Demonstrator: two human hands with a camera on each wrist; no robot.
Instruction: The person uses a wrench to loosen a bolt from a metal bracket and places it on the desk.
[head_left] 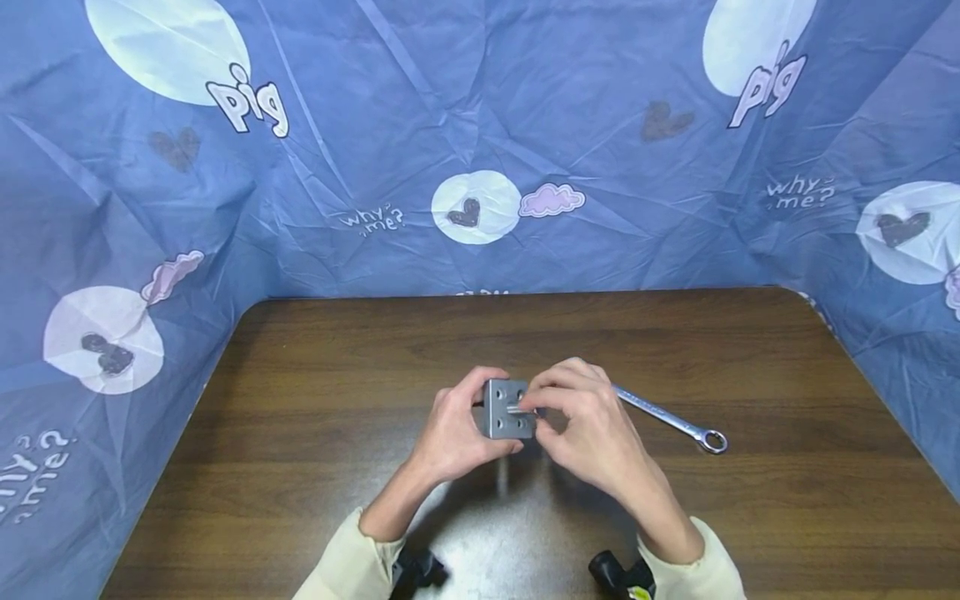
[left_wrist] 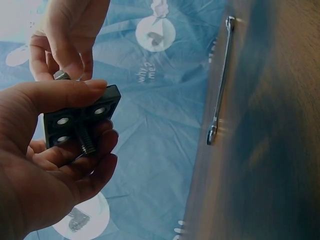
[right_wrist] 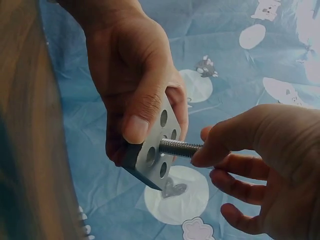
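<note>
My left hand [head_left: 457, 429] grips a square grey metal plate [head_left: 495, 410] by its edges, thumb on one side and fingers on the other. Several round holes pierce the plate. A threaded rod [right_wrist: 177, 148] passes through its middle, and the rod's far end [left_wrist: 86, 142] pokes out on the other face in the left wrist view. My right hand [head_left: 592, 421] pinches the near end of the rod between thumb and fingers. Both hands hold these above the table, in front of the body.
A combination wrench [head_left: 667, 417] lies on the brown wooden table [head_left: 337, 367] to the right, one end behind the right hand in the head view. Blue printed cloth [head_left: 420, 125] surrounds the table at the back and sides. Black devices [head_left: 622, 575] sit at both wrists.
</note>
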